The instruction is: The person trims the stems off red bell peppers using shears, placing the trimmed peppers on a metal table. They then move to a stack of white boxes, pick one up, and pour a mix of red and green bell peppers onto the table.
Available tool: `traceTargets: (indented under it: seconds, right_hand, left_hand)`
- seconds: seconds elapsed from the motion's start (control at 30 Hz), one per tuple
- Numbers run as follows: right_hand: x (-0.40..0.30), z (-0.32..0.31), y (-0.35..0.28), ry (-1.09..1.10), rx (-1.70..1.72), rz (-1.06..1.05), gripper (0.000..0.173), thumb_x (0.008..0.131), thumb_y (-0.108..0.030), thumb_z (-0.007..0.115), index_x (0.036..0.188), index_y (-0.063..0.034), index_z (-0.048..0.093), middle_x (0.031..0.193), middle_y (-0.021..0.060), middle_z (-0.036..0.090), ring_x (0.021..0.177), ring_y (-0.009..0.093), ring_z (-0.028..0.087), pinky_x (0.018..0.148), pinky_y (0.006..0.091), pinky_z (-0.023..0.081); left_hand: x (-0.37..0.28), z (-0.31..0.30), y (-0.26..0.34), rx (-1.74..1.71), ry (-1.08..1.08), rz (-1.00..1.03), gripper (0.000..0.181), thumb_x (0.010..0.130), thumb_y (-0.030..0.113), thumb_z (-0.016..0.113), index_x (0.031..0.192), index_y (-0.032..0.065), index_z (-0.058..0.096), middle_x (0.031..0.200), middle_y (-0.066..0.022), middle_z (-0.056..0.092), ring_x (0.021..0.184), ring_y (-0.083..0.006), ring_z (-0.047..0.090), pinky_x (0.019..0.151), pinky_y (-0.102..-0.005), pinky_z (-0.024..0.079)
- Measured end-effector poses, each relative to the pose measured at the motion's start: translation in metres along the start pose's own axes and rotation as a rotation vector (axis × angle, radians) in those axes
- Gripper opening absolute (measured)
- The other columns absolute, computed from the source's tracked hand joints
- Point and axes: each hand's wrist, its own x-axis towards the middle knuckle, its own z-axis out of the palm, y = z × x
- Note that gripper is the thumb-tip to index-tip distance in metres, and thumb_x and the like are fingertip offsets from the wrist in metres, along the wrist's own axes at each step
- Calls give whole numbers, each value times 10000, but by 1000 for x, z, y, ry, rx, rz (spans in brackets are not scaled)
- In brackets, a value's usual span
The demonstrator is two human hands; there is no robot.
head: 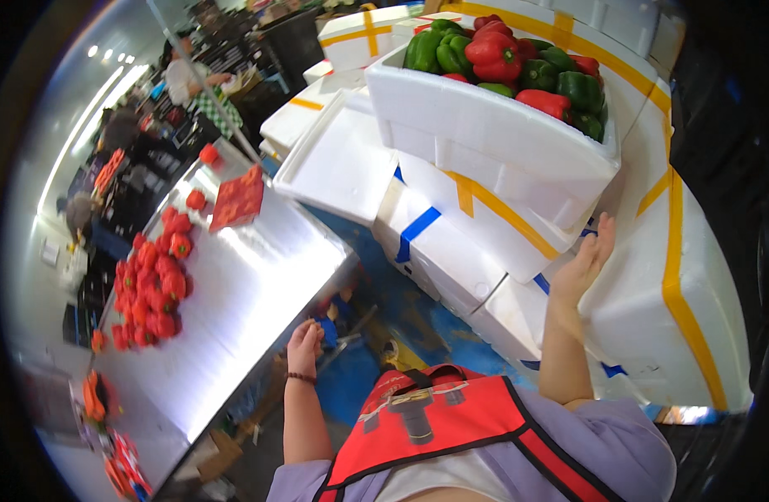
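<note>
My right hand [575, 270] is raised with its fingers extended and holds nothing. It is beside stacked white foam boxes, below the right end of an open foam box [484, 138]. Red and green bell peppers [494, 56] fill that box to its rim. My left hand [304, 344], with a beaded bracelet at the wrist, hangs near the edge of a metal table [246, 301]. Its fingers are curled in and I see nothing in them. On the table lies a pile of red bell peppers [149, 285], with a red patterned box [238, 198] farther back.
A white foam lid or tray [340, 150] rests left of the pepper box. Taped foam boxes [679, 301] stand on my right. Blue flooring [359, 383] shows between table and stack. Another person [193, 81] stands at the back left beside a slanting pole [202, 81].
</note>
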Motion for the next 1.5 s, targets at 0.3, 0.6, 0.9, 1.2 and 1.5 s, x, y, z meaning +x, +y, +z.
traceTargets:
  seconds: [0.3,0.6,0.9,1.2,1.5]
  right_hand:
    - [49,-2,65,230,276,711,576,1004,-461,403,1372,-18,409,1342,115,470,1293,214,411,1098,370,306]
    - [61,3,51,227,259,697,527,1018,-359,360,1459,-72,326,1447,87,402,1303,229,409,1093,401,331]
    - [39,34,61,388,93,530,566,987,-531,383,1285,-75,535,1204,57,600,1146,172,530,981,332,373]
    - [-50,36,11,34,34,522,610,1009,-485,343,1300,22,519,1263,96,588,1184,204,517,1016,353,374]
    - [122,48,30,-79,-879,-16,402,994,-313,417,1217,-17,572,1144,121,629,1079,239,576,936,351,432]
  left_hand:
    - [202,147,136,269,-549,160,403,973,358,553,1267,82,560,1186,-63,629,1012,-154,615,838,-271,458]
    - [227,283,171,-46,-766,-84,744,966,596,385,1472,64,268,1461,-150,378,1315,-310,411,1072,-447,340]
    - [242,323,168,-318,-796,-225,720,933,641,414,1422,120,325,1366,-87,442,1277,-255,414,1060,-450,333]
    - [302,324,206,-460,-763,-267,687,937,626,403,1429,148,356,1393,-77,426,1259,-277,435,1052,-446,371]
    - [344,342,237,-316,-870,-216,413,1007,360,415,1332,115,490,1310,-61,567,1192,-256,544,969,-444,477]
